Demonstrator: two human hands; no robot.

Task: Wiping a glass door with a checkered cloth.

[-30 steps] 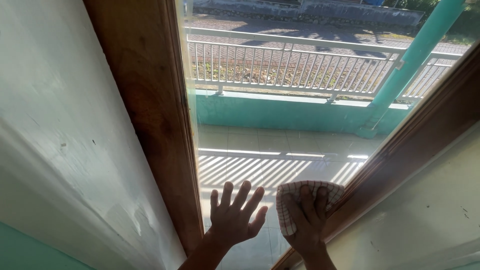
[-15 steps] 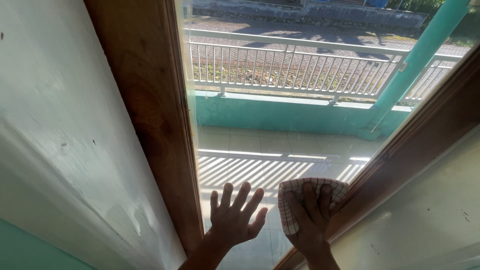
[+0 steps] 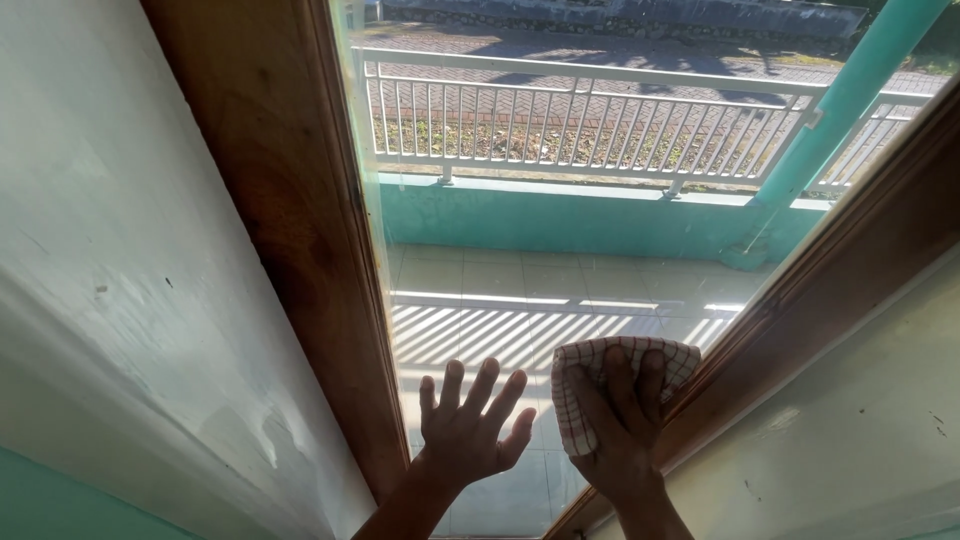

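Pressing a red-and-white checked cloth (image 3: 612, 385) flat against the window glass (image 3: 520, 270) at lower centre of the frame, the right hand (image 3: 612, 425) covers it beside the wooden frame (image 3: 800, 300); the left hand (image 3: 465, 425) lies spread wide, empty, just left of it

The window pane (image 3: 480, 250) stood between two wooden frame posts (image 3: 290, 230), and it carried two things near its lower edge. An open left hand (image 3: 466, 430) lay flat on the glass by the left post. Beside it, a checked cloth (image 3: 610, 385) was pressed to the pane under the right hand (image 3: 615, 435), against the right post.
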